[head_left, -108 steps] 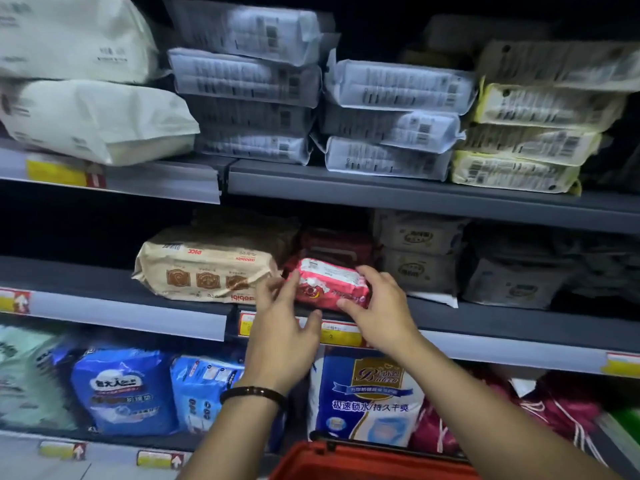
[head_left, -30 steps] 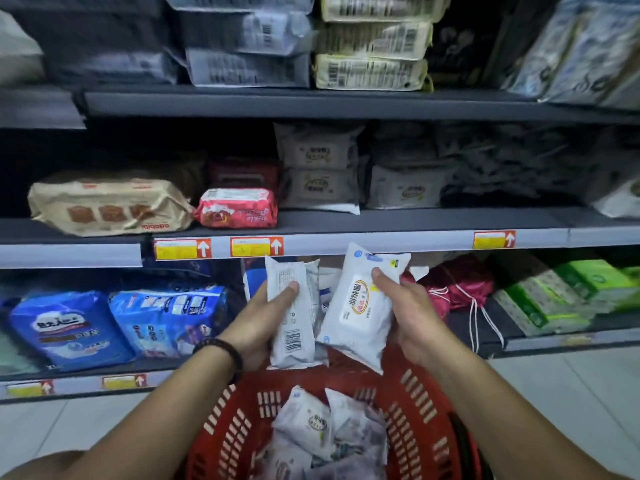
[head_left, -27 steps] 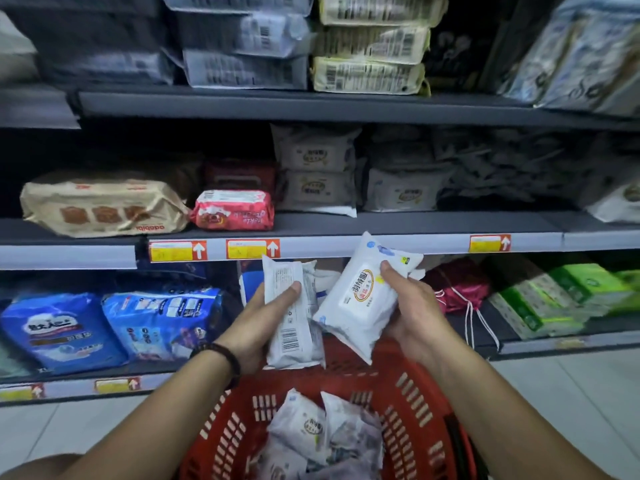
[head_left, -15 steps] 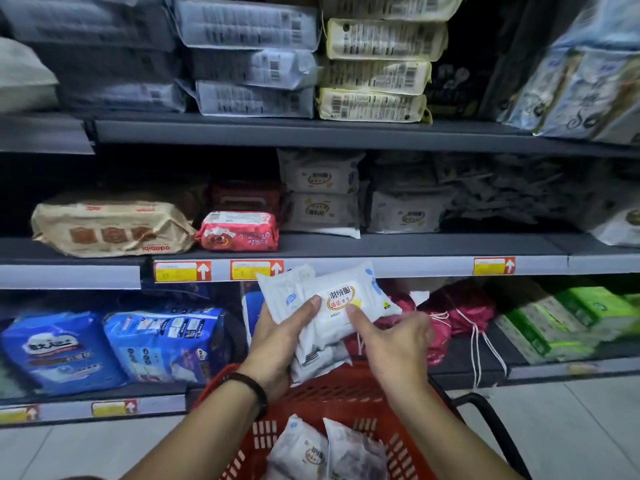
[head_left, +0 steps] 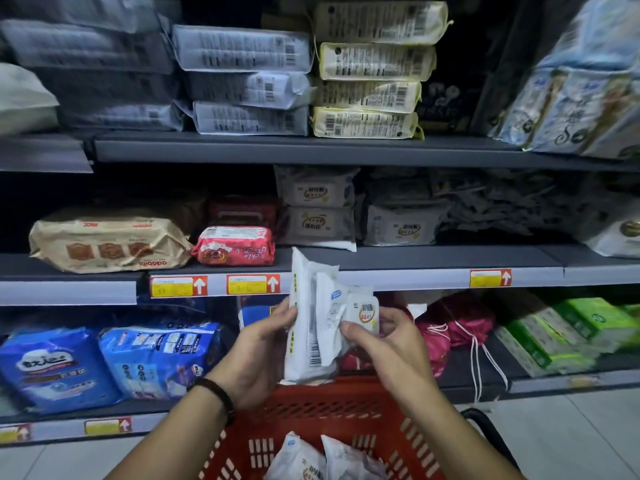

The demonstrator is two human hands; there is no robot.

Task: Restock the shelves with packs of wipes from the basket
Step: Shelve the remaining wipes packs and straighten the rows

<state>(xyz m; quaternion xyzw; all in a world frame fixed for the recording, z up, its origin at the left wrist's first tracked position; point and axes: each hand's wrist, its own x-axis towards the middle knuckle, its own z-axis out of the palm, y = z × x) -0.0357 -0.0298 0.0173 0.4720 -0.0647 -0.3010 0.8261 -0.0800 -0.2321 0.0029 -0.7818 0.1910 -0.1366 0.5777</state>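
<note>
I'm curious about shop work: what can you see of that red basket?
The red basket looks like plastic, its wall pierced with rows of slots. It sits low before the person, partly cut off by the picture's edge. Two white packs lie inside; a black handle shows at its right.

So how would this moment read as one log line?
left hand: grips packs | right hand: pinches packs | basket: spare packs inside

Packs (head_left: 313, 327) between left hand (head_left: 259, 351), right hand (head_left: 388, 348)
</note>
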